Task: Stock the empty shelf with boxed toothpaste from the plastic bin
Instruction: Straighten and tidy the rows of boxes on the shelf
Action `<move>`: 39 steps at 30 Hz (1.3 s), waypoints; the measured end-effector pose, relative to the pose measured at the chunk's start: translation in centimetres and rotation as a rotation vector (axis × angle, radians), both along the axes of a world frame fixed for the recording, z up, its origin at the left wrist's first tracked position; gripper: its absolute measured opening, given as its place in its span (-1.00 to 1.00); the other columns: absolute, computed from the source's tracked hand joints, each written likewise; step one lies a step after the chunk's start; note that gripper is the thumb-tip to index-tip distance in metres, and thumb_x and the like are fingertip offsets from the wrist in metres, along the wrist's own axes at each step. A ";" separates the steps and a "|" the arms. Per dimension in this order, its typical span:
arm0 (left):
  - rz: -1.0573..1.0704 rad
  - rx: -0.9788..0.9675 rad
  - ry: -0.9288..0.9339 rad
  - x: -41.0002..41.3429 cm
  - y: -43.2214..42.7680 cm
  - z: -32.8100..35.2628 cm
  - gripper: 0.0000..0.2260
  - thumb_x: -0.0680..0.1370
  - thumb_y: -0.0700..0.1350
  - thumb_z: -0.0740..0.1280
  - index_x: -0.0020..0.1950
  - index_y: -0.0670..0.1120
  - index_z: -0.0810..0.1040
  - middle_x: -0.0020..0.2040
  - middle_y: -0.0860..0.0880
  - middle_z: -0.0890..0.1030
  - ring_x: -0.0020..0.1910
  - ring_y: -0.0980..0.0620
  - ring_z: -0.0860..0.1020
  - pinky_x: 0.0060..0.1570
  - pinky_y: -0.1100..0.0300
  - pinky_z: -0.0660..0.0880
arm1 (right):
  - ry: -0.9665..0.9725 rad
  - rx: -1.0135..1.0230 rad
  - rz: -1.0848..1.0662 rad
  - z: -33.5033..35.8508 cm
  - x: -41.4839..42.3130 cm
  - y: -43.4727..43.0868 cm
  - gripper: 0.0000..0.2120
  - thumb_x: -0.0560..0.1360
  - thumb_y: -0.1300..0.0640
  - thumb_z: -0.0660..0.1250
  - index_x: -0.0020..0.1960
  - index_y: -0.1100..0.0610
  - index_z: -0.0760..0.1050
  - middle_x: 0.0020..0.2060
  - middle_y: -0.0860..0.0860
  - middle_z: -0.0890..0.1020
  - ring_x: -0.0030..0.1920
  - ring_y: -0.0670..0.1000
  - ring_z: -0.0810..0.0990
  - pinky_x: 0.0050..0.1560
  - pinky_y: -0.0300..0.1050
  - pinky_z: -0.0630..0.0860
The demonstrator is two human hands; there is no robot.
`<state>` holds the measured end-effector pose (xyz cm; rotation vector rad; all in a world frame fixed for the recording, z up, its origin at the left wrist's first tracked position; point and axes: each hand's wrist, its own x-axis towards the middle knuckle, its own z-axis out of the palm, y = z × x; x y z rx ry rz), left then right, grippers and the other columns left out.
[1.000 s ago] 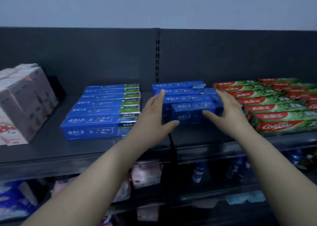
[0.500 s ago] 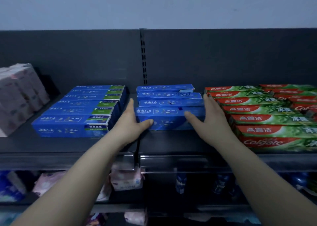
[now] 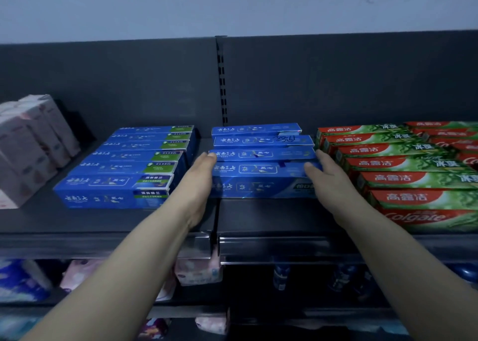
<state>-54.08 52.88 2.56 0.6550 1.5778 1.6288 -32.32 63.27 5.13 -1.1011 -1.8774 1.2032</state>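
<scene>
Spanning dark metal shelf (image 3: pixel 258 216): toothpaste boxes (image 3: pixel 258 170); pale wall (image 3: pixel 232 4) above.

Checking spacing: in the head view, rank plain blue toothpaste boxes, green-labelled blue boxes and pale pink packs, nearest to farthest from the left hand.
1. Plain blue toothpaste boxes, centre, touching the left hand.
2. Green-labelled blue boxes, just left.
3. Pale pink packs, far left.

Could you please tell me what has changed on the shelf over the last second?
The left hand and right hand closed onto the ends of the middle blue boxes, squaring the offset front box into line. The left blue stack and Colgate boxes stayed put.
</scene>
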 end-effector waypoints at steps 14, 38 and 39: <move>0.021 -0.196 0.071 -0.3 2.5 5.4 -0.59 0.57 0.13 0.12 0.33 -0.05 0.42 0.18 -0.12 0.59 0.01 -0.18 0.63 -0.05 -0.15 0.59 | -0.100 -0.316 -0.059 3.1 -3.7 5.2 -0.67 0.58 -0.18 0.10 0.21 -0.02 0.41 0.14 0.05 0.53 0.11 0.11 0.53 0.25 0.11 0.44; 0.069 -0.275 0.195 -3.3 6.6 7.5 -0.52 0.47 0.08 0.09 0.28 -0.14 0.44 0.18 -0.18 0.56 0.04 -0.23 0.59 0.10 -0.20 0.51 | -0.257 -0.140 -0.062 4.4 -6.6 9.9 -0.45 0.62 -0.15 0.02 0.53 0.08 0.12 0.50 0.06 0.21 0.45 0.15 0.22 0.39 0.06 0.20; 0.066 -0.296 0.185 -3.5 6.9 7.5 -0.57 0.52 0.06 0.09 0.27 -0.15 0.45 0.14 -0.18 0.58 0.02 -0.22 0.60 0.09 -0.20 0.52 | -0.243 -0.198 -0.058 4.4 -6.8 10.0 -0.45 0.61 -0.18 0.05 0.50 0.09 0.19 0.45 0.07 0.29 0.40 0.17 0.30 0.39 0.11 0.25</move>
